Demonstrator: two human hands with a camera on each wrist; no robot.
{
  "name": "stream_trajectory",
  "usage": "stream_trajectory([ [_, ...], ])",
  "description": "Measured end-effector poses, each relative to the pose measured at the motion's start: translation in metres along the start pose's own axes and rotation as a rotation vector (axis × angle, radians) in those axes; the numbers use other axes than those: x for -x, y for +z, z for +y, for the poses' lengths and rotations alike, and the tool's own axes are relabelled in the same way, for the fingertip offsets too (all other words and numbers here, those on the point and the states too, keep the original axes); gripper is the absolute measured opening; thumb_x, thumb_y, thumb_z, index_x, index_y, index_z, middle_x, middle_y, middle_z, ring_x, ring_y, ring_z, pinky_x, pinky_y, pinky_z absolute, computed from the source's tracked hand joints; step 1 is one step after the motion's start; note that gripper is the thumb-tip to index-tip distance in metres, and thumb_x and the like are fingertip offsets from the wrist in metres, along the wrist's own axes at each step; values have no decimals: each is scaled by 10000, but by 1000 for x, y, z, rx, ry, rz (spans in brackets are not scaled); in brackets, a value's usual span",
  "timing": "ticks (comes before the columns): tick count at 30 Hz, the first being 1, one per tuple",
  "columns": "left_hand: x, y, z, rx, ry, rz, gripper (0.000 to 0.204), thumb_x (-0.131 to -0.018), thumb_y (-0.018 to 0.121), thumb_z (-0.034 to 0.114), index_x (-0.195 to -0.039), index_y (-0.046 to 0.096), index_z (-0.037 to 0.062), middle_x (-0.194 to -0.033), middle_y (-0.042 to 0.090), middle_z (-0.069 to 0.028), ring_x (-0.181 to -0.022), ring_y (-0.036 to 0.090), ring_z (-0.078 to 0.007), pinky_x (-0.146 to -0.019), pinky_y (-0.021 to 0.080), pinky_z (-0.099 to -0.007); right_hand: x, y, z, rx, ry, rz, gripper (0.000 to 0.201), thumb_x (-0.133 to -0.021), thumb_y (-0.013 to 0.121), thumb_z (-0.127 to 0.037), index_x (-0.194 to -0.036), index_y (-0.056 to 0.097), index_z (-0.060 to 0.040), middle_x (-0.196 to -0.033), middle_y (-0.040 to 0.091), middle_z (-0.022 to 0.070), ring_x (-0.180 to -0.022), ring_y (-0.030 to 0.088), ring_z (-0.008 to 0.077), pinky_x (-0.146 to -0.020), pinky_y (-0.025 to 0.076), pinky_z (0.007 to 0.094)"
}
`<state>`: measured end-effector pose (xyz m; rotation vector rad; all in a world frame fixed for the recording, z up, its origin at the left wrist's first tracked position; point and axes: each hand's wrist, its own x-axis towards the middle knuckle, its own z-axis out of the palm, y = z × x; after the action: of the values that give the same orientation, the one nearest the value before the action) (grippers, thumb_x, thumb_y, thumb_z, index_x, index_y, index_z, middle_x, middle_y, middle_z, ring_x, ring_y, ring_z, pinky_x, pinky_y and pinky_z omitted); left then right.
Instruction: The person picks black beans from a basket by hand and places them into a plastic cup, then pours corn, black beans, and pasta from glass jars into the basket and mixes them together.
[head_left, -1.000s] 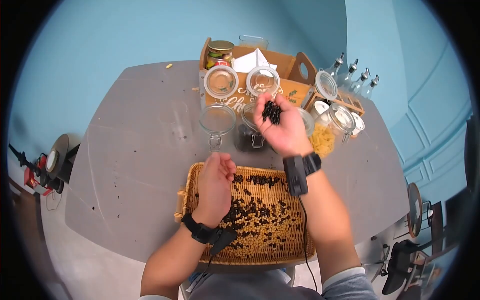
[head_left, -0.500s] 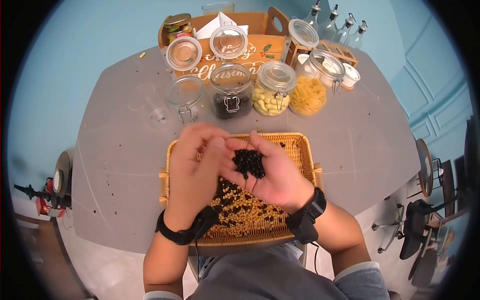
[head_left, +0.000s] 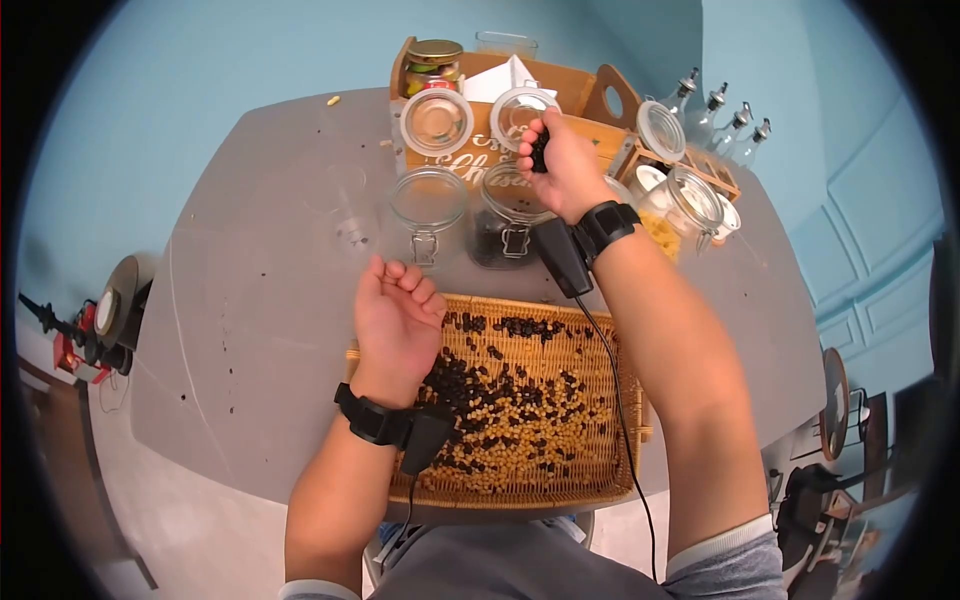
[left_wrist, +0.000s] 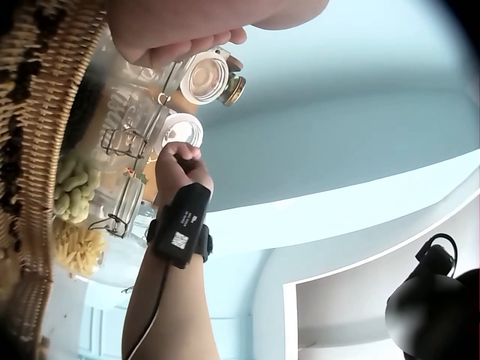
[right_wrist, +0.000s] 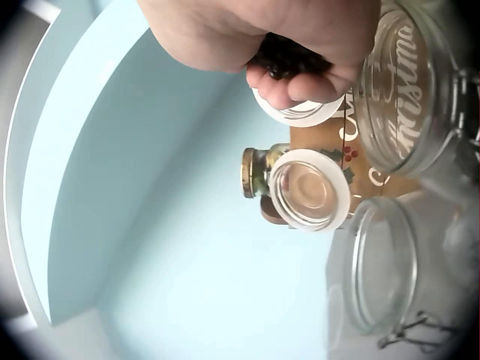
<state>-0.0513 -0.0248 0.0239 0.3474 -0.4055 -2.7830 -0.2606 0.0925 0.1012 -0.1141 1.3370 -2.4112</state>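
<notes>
Black beans (head_left: 540,152) are in the R hand (head_left: 572,172), which is narrow, fingers curled round the handful. It is raised near the open jar w/ dark contents (head_left: 494,238); if it is exactly over the mouth, I can't tell. The L hand (head_left: 400,325) is near the wicker basket (head_left: 530,308), fingers loosely bent, w/ nothing visible inside. IMO the grip should be firm but not hard, b/c small beans can slip btwn fingers. Better no gap at the fingertips, and the knuckles clear of the upright glass lid (head_left: 511,118), esp. when moving.
</notes>
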Motion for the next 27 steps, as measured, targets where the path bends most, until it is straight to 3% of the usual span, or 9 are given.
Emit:
stream_trajectory([
  [2,-1,-2,0,10,-14,25,290,-1039,421,316,-824,454,125,-745,419,1,-660,387,-139,-605,360,-283,-3,1,8,253,-149,26,291,-1007,521,-309,-840,553,-74,-733,574,30,-636,545,128,-554,430,261],
  [3,-1,-3,-1,13,-33,42,295,-1037,423,325,-824,453,123,-747,415,1,-658,381,-140,-604,357,-284,-4,0,11,265,-131,18,291,-1007,521,-309,-840,553,-74,-733,574,30,-636,545,128,-554,430,261],
  [6,-2,-4,-7,9,-47,49,303,-1034,422,342,-830,450,120,-759,413,-2,-672,379,-143,-613,355,-287,-3,-6,19,485,-289,-91,356,-1013,529,-362,-867,625,-52,-825,649,48,-776,615,134,-729,485,268],
  [11,1,0,-6,6,-33,64,320,-1039,399,365,-842,448,119,-775,414,-5,-692,379,-147,-629,356,-292,-2,-15,22,740,-325,-73,386,-1023,504,-378,-891,635,-39,-878,667,62,-813,621,141,-773,492,286],
  [14,1,-1,-7,-16,-15,61,330,-1043,387,375,-845,448,117,-778,415,-6,-697,383,-149,-632,359,-294,5,-15,23,718,-350,-117,353,-1025,501,-321,-955,652,-9,-920,668,61,-843,625,141,-785,489,285],
  [20,1,-2,-11,-41,-36,46,326,-1044,392,370,-850,454,116,-782,427,-7,-688,395,-146,-617,369,-283,30,-16,12,1150,-451,-136,177,-962,549,-100,-1051,650,14,-948,664,52,-884,611,106,-819,487,260],
  [23,4,-5,-17,-56,-85,57,307,-1040,415,360,-862,468,115,-784,431,-4,-682,395,-139,-606,369,-274,63,-25,-10,1127,-572,-192,162,-913,550,-88,-984,657,10,-806,678,73,-726,621,151,-690,499,310],
  [25,6,-1,-21,-73,-109,55,294,-1036,432,353,-873,479,113,-784,432,-2,-680,394,-134,-602,368,-270,106,-42,-27,1346,-358,-415,153,-871,576,-58,-979,670,-3,-769,673,114,-684,626,215,-663,501,329],
  [27,12,4,-26,-164,-167,47,272,-1029,459,344,-899,501,109,-788,433,3,-680,396,-126,-601,367,-268,137,-67,-29,1637,-294,-555,147,-844,586,-55,-955,675,-14,-779,667,187,-705,643,313,-658,510,378],
])
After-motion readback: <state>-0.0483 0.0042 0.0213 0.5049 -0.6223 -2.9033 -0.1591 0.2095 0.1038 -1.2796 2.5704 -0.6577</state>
